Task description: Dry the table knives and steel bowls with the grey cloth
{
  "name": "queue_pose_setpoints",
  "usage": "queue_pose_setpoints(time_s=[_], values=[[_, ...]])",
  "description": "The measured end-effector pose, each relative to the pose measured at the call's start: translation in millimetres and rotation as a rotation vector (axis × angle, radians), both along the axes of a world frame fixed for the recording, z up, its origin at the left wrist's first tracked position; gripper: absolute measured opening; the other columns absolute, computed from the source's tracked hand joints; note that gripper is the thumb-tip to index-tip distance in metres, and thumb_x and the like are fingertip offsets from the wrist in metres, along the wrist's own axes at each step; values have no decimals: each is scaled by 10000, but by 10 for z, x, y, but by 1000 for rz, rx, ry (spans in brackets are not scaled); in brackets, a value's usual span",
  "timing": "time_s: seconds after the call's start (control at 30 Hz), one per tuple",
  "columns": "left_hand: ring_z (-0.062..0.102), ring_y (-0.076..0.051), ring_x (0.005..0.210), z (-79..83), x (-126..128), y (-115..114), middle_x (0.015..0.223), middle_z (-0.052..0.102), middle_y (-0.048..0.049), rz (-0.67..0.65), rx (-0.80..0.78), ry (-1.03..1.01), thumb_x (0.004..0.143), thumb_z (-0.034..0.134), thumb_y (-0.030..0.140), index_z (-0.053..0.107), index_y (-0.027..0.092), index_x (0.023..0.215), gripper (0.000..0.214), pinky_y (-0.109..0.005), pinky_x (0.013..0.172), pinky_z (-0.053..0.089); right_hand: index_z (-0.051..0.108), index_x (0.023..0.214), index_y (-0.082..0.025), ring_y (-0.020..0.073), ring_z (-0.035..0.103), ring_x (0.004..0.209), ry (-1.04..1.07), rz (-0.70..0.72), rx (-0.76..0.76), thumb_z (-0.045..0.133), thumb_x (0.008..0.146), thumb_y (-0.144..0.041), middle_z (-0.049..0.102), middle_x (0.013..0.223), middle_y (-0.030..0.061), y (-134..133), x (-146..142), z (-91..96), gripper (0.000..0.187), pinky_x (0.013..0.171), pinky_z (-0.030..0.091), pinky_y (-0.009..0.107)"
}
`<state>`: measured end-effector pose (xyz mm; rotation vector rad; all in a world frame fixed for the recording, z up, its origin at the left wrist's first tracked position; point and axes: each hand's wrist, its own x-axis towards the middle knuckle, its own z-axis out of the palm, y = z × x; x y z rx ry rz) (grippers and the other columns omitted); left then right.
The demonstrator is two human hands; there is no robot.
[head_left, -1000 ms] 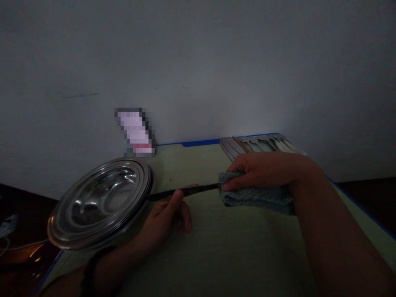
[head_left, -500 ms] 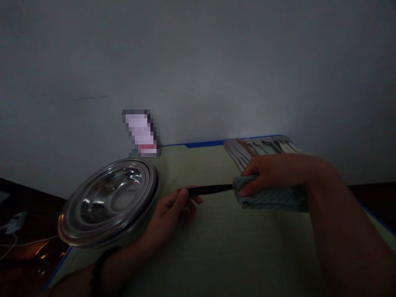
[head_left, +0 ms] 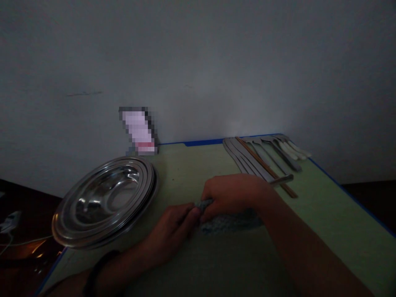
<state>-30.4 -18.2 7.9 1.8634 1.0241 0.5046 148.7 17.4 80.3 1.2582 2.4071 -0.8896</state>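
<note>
My right hand (head_left: 235,193) is closed round a folded grey-blue cloth (head_left: 230,222), which is wrapped over a table knife. Only the knife's metal end (head_left: 282,180) shows, sticking out to the right past my knuckles. My left hand (head_left: 173,227), with a dark band on its wrist, pinches the knife's other end right against the cloth. The two hands touch just above the green table mat (head_left: 324,206). Most of the knife is hidden under the cloth and my fingers.
A stack of shiny steel plates (head_left: 105,202) lies at the left, partly over the table edge. Several pieces of cutlery and a chopstick (head_left: 262,159) are lined up at the back right. A blurred-out upright object (head_left: 139,130) leans against the wall. White cables (head_left: 9,231) lie lower left.
My right hand has slid the cloth leftwards along the knife until it meets my left hand. The knife's right end now shows beyond my right hand, and the cutlery row is uncovered.
</note>
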Motion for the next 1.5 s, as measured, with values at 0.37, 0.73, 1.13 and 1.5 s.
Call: queue_pose_setpoints(time_s=[0.37,0.73,1.13,1.5], values=[[442,-139,550,-15,-32,-33,590,456,34,174,108,-29,873,451,370,503,208,657,275,-227,508,346,713,925,-169,115,517,548,90,102,-85,461,760,-616,659,703,35,69,115,-62,539,492,335,229],[415,-104,479,27,-29,-33,538,431,45,-16,170,16,891,413,309,508,188,630,303,-210,469,304,705,980,-154,165,539,593,-5,78,-35,427,750,-662,678,790,87,-24,-38,-10,623,470,333,259],[370,-98,454,0,-46,2,514,388,57,160,43,-68,886,404,403,444,200,603,350,-201,417,289,672,960,-147,123,560,661,312,149,-129,414,828,-586,670,800,36,115,124,-109,527,559,374,221],[325,-82,414,-16,-14,25,481,367,68,328,-27,-268,852,458,427,429,199,558,373,-184,353,253,720,895,-240,159,630,726,249,-318,-206,616,697,-590,721,842,-11,70,1058,14,416,610,426,231]])
